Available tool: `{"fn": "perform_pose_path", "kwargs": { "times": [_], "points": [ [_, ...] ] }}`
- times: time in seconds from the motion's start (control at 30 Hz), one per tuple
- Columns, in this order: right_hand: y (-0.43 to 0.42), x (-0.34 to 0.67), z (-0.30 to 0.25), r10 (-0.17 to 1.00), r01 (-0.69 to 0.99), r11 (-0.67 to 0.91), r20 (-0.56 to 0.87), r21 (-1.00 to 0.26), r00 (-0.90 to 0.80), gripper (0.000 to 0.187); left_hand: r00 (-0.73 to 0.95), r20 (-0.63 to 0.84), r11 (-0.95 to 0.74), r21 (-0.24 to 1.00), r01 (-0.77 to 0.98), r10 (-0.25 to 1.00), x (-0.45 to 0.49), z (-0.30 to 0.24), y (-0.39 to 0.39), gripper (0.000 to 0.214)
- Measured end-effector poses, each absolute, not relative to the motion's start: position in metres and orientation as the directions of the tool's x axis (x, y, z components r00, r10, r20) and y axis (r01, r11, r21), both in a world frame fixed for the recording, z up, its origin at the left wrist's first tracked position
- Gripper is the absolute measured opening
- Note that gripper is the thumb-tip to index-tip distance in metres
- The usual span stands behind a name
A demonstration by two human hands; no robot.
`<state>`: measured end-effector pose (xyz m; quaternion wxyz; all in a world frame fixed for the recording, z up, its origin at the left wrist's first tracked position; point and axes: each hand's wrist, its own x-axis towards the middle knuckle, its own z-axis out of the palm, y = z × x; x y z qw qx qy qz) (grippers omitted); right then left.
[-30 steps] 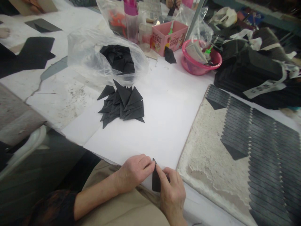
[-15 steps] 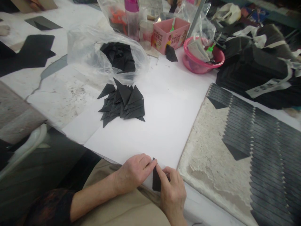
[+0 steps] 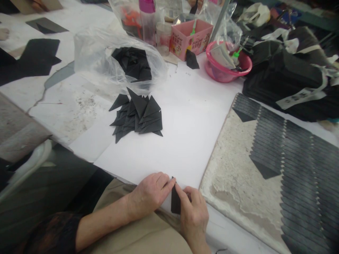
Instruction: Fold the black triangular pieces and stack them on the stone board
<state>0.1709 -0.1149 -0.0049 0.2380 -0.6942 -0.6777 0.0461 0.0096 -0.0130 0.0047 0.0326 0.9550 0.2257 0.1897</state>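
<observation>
Near the table's front edge, a small flat black piece (image 3: pixel 175 201), looking like fabric or leather, lies between my two hands. My left hand (image 3: pixel 151 192) pinches its upper tip, fingers bent together. On its right side, my right hand (image 3: pixel 194 211) presses with the index fingertip close to the left fingertips, its other fingers curled. The piece's lower end reaches the edge of the white sheet (image 3: pixel 182 151). Farther off lies a loose pile of pointed black pieces (image 3: pixel 137 118). The undersides of my fingers are hidden.
A board (image 3: pixel 238 176) on the right bears overlapping rows of black pieces (image 3: pixel 270 141). Behind stand a clear plastic bag (image 3: pixel 90 56) of black pieces, a pink box (image 3: pixel 181 44), a pink basin (image 3: pixel 225 74) and a purple-capped bottle (image 3: pixel 147 21). Black stacks (image 3: pixel 286 77) lie at right.
The whole view has shifted very slightly. Both hands keep the same hold on the black piece, with no other clear difference.
</observation>
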Motion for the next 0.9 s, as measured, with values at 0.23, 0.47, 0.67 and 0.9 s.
{"fn": "perform_pose_path", "kwargs": {
  "times": [0.23, 0.47, 0.67, 0.9],
  "points": [
    [-0.100, 0.165, -0.001, 0.948, 0.917, 0.065, 0.311, -0.394, 0.067, 0.033, 0.851, 0.315, -0.907, 0.113, 0.406, 0.420, 0.003, 0.007, -0.005, 0.026],
    [-0.100, 0.165, 0.000, 0.949, 0.916, 0.062, 0.307, -0.397, 0.069, 0.031, 0.920, 0.282, -0.961, 0.044, 0.272, 0.273, -0.002, 0.010, 0.002, 0.026],
    [-0.108, 0.172, -0.003, 0.929, 0.894, 0.086, 0.360, -0.440, 0.087, 0.024, 0.923, 0.250, -0.954, 0.005, 0.300, 0.292, -0.002, 0.010, -0.002, 0.028],
    [-0.112, 0.174, -0.003, 0.923, 0.889, 0.085, 0.372, -0.449, 0.099, 0.023, 0.923, 0.251, -0.955, 0.021, 0.296, 0.292, -0.005, 0.011, -0.001, 0.031]
  ]
}}
